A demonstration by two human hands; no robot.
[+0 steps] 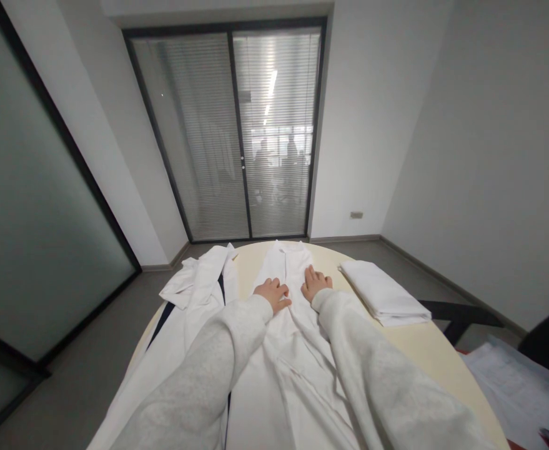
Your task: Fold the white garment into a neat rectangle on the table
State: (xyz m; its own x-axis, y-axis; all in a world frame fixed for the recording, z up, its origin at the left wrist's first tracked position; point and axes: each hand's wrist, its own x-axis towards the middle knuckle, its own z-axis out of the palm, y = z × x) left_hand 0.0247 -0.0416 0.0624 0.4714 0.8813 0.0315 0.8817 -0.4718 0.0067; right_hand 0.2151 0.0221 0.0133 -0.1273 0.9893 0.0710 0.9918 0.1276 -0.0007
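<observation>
A long white garment (pixel 297 337) lies spread lengthwise down the middle of the table, its narrow end near the far edge and its surface creased. My left hand (pixel 273 295) rests on the left part of it, the fingers apart and slightly bent. On the right side of the same cloth, my right hand (pixel 316 284) lies palm down with its fingers spread. Neither hand visibly grips the fabric. Another white garment (pixel 199 281), with dark strips along it, lies loosely to the left, partly behind my left sleeve.
A folded white cloth (pixel 381 292) sits on the right side of the round pale table (pixel 443 369). Beyond the table's right edge are a black chair armrest (pixel 464 312) and a clear plastic bag (pixel 522 387). A glass door with blinds (pixel 274 187) stands ahead.
</observation>
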